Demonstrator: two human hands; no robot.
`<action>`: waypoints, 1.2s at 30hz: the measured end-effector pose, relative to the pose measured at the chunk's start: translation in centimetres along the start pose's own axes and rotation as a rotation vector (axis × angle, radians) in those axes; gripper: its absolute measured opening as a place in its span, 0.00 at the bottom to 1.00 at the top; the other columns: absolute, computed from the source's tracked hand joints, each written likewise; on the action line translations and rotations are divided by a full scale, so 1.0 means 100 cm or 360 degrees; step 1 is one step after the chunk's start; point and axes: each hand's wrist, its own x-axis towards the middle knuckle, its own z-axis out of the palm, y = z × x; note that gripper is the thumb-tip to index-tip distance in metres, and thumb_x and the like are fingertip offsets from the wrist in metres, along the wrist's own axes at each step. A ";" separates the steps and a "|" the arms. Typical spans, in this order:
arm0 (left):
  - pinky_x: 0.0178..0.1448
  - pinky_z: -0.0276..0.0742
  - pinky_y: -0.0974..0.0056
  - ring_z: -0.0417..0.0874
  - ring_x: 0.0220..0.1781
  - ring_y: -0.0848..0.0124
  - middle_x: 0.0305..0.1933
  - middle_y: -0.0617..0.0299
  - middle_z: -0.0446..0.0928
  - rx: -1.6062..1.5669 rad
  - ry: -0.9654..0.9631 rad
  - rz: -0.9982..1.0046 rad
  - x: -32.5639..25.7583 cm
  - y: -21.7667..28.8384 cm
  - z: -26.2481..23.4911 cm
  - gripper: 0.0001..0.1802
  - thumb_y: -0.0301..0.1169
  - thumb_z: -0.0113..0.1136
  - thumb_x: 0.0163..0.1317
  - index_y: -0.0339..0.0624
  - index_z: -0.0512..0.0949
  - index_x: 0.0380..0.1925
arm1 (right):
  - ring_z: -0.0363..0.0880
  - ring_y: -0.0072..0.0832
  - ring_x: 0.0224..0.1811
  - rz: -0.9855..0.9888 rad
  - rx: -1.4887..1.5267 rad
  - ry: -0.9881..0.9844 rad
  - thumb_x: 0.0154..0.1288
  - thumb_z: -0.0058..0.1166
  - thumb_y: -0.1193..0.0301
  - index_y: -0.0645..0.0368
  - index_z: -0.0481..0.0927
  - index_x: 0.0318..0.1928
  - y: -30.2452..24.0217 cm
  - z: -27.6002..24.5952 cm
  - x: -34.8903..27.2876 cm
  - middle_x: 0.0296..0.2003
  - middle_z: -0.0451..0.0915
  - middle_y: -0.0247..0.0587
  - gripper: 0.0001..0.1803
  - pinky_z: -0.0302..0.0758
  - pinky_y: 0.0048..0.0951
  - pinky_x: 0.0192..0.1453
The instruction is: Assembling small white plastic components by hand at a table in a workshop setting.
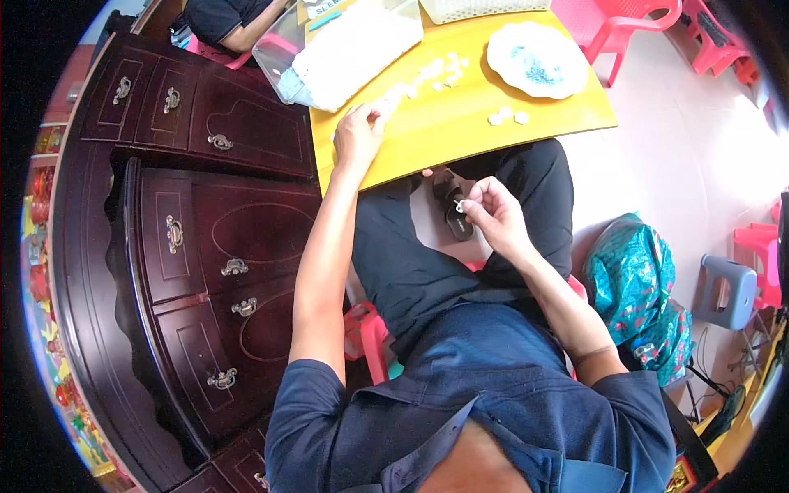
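Observation:
My left hand (359, 138) is over the left part of a yellow table (427, 135), its fingers bent together beside a scatter of small white pieces (429, 74). What those fingers hold, if anything, is too small to make out. Above my lap, in front of the table's near edge, my right hand (497, 215) pinches a small white piece (460, 206) between thumb and forefinger. A clear plastic bin (407, 34) heaped with white pieces stands beyond my left hand. To the right, several round white pieces (508, 117) lie near a scalloped white plate (501, 51) with blue bits on it.
A white perforated basket (485, 8) sits at the table's far edge. Dark wooden drawers (234, 214) border my left side. Another person's arm (251, 29) shows at the far left. Pink chairs (620, 33), a shiny green bag (629, 271) and a grey stool (727, 283) stand right.

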 end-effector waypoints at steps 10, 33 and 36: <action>0.37 0.76 0.74 0.79 0.30 0.83 0.28 0.68 0.80 -0.0912 0.0040 -0.0102 -0.042 0.058 -0.018 0.06 0.26 0.68 0.62 0.37 0.80 0.32 | 0.73 0.12 0.32 0.0007 0.0016 0.0068 0.72 0.56 0.78 0.57 0.71 0.41 -0.004 0.000 0.001 0.32 0.74 0.25 0.07 0.74 0.16 0.39; 0.31 0.72 0.74 0.77 0.29 0.85 0.31 0.69 0.79 -0.1807 -0.0723 -0.0635 -0.177 0.173 0.018 0.03 0.20 0.62 0.63 0.35 0.79 0.36 | 0.79 0.19 0.32 0.0343 0.1162 0.0485 0.67 0.62 0.76 0.54 0.77 0.39 0.014 -0.010 0.006 0.33 0.83 0.33 0.06 0.80 0.20 0.35; 0.30 0.73 0.74 0.78 0.28 0.83 0.31 0.66 0.79 -0.1574 -0.0479 -0.0382 -0.181 0.179 0.019 0.04 0.19 0.61 0.63 0.35 0.79 0.37 | 0.79 0.18 0.30 0.0336 0.1161 0.0497 0.66 0.62 0.76 0.54 0.77 0.38 0.009 -0.009 0.006 0.32 0.82 0.33 0.07 0.79 0.19 0.33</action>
